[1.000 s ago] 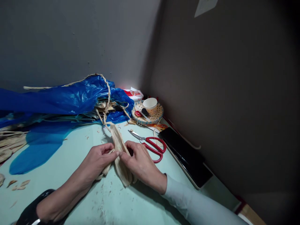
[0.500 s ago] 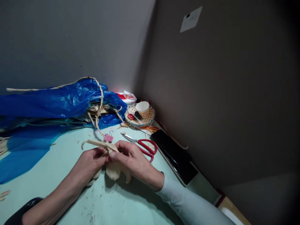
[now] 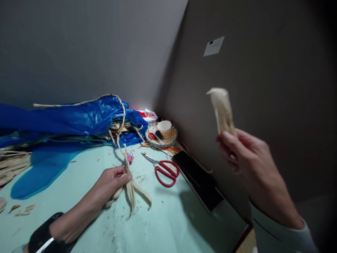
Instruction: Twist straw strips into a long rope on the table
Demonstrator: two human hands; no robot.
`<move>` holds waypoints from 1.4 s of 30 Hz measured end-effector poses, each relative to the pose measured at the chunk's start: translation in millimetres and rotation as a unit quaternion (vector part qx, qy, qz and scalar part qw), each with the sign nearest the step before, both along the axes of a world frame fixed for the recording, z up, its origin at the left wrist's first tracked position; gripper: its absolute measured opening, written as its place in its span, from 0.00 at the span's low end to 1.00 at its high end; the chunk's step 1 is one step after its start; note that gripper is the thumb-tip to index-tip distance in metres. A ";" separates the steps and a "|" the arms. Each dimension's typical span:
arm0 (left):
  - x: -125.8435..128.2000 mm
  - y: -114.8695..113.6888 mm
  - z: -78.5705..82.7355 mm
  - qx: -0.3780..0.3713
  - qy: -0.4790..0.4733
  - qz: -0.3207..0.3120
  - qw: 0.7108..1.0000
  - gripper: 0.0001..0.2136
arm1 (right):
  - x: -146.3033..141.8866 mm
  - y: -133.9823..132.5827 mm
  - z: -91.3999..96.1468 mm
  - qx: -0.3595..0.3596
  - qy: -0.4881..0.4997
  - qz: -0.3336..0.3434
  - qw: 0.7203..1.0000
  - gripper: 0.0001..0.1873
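Braided husk cord (image 3: 123, 112) drapes over blue plastic bag (image 3: 92, 117), runs down to L hand (image 3: 113, 181), pinched btwn thumb & fingers over tbl (image 3: 163, 225). Loose strands (image 3: 131, 196) fan out below grip. R hand (image 3: 250, 154) raised, well apart from L, grasping separate husk strip (image 3: 222, 107), approx upright. Pink binder clip (image 3: 130, 158) just beyond L hand; red-handled scissors (image 3: 156, 163) to its R, then blk tablet (image 3: 193, 175).

Two hands (image 3: 112, 181) (image 3: 250, 158), one pair of scissors (image 3: 157, 163), one cup (image 3: 165, 130)
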State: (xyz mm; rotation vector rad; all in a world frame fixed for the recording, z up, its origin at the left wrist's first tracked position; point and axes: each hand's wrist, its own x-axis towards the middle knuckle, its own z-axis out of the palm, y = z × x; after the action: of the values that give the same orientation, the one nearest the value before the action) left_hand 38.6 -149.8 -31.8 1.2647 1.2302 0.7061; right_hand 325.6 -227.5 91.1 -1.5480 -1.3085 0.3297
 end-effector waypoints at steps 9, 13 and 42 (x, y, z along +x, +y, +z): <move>1.5 -1.5 -5.6 -0.047 -0.086 0.013 0.995 0.14 | -66.1 37.6 -62.8 0.025 -0.270 0.141 0.952 0.13; 4.4 -2.2 -3.1 -0.001 -0.102 0.028 0.994 0.10 | -128.3 64.1 -82.4 -0.032 -0.160 0.268 0.949 0.11; -3.0 -3.4 4.9 -0.144 -0.110 0.094 0.979 0.10 | -101.4 58.5 -88.2 -0.222 0.342 0.295 0.864 0.12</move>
State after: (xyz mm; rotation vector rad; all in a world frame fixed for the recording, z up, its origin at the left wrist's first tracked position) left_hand 35.6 -153.2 -26.9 0.8167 1.2277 0.7515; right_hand 224.2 -169.0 2.9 -1.1472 -1.1223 1.5159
